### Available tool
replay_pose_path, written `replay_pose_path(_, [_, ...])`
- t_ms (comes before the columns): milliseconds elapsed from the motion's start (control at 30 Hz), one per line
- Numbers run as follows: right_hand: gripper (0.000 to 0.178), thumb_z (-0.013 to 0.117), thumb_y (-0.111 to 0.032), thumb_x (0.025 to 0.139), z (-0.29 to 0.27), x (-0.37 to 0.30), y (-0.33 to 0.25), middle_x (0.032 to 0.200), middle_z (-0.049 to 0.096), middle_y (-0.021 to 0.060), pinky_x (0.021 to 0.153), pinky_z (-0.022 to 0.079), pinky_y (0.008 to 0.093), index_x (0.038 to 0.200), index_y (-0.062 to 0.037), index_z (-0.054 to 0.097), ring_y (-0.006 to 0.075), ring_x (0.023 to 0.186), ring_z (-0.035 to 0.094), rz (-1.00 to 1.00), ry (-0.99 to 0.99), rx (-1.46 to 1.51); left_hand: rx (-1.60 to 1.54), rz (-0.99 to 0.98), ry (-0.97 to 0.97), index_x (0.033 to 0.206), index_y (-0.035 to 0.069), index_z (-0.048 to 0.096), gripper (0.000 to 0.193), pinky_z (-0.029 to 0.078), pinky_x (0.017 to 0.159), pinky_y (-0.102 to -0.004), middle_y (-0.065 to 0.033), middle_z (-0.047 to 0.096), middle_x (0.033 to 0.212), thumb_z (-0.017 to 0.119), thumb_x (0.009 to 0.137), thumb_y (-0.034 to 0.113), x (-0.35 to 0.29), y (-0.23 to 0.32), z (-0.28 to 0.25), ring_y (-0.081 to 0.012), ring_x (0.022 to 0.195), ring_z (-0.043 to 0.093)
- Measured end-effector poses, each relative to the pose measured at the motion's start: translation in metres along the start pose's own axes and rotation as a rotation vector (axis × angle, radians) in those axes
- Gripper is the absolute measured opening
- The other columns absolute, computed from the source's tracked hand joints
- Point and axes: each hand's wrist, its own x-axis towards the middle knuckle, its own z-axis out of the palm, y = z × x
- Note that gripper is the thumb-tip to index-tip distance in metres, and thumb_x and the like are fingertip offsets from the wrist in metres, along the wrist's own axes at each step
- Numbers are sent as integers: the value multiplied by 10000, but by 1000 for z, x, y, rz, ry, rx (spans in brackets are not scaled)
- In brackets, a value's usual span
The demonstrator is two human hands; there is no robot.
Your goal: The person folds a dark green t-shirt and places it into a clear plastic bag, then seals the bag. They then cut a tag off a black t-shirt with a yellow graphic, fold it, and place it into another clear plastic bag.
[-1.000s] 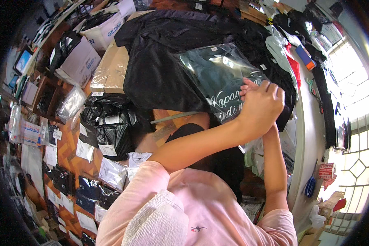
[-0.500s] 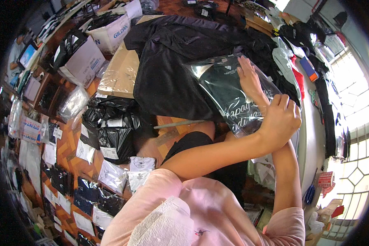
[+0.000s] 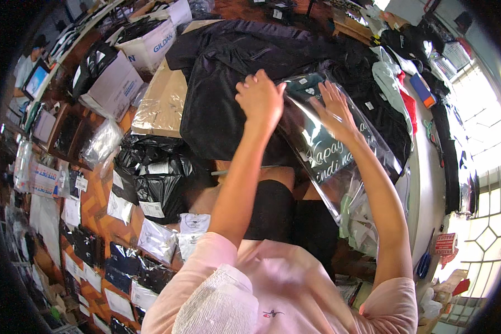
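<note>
Underneath: a wide black cloth (image 3: pixel 222 114) is spread in the middle of the scene, with soft wrinkles, and at its left side a brown cardboard (image 3: pixel 158 106) under shiny wrap shows.
Floor: it is a wooden floor (image 3: pixel 98 192) with a zigzag pattern; on the left lie black plastic parcels (image 3: pixel 158 189), and, nearer, flat packs (image 3: pixel 122 259) in rows.
Far left: a white box (image 3: pixel 114 83) with dark things in it; beyond it, another person (image 3: pixel 23 75) sits near a lit screen (image 3: pixel 37 82).
Right side: a grey cloth (image 3: pixel 385 83) and a red cloth (image 3: pixel 410 111) lie beside the black one; farther to the right, strong light enters by a barred window (image 3: pixel 481 231).
Bag: a clear plastic bag (image 3: pixel 328 178) lies aslant on the right part of the black cloth, its near end reaching past the cloth; inside is a folded dark garment (image 3: pixel 312 142) with white lettering.
Left hand: this hand (image 3: pixel 260 101) is at the far left edge of the bag, back upward, fingers apart and a little bent, thumb toward the bag; I cannot tell if it pinches the edge.
Right hand: this hand (image 3: pixel 338 114) is over the far part of the bag, fingers straight and spread, pointing away; the forearm comes from the near right.
</note>
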Motion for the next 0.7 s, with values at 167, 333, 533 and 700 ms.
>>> replay_pose_path(167, [601,393,-429,907,-26,-48,-6,1409,256,185,1087,140,442,1333,-13,315,329,1330,178,-26,-57,-50,-162,-38,-219,1000,80,612,416,387,867,-455,-163,499,1124,688,719,377,6,-35,27,-357,1058,428])
replay_pose_path(333, [670,505,-395,847,-51,-113,-12,1421,232,173,1092,117,460,1353,-22,273,316,1340,158,-149,-132,-149,-126,-82,-427,1060,117,568,428,328,922,-513,-124,503,1184,664,736,380,20,-23,24,-386,1138,373])
replay_pose_path(533, [652,598,-243,797,-61,-134,-9,1411,256,164,1078,195,448,1332,-11,306,310,1326,206,-147,-55,-28,-170,287,-202,1090,158,545,406,280,911,-557,-52,541,1154,657,748,346,77,10,12,-365,1139,391])
replay_pose_path(700, [402,535,-149,845,-70,-147,-43,1320,386,166,1003,348,368,1206,17,467,284,1257,339,-170,-224,206,-51,215,-45,1224,148,438,600,214,933,-599,-112,390,1306,699,709,312,99,-35,57,-352,1217,305])
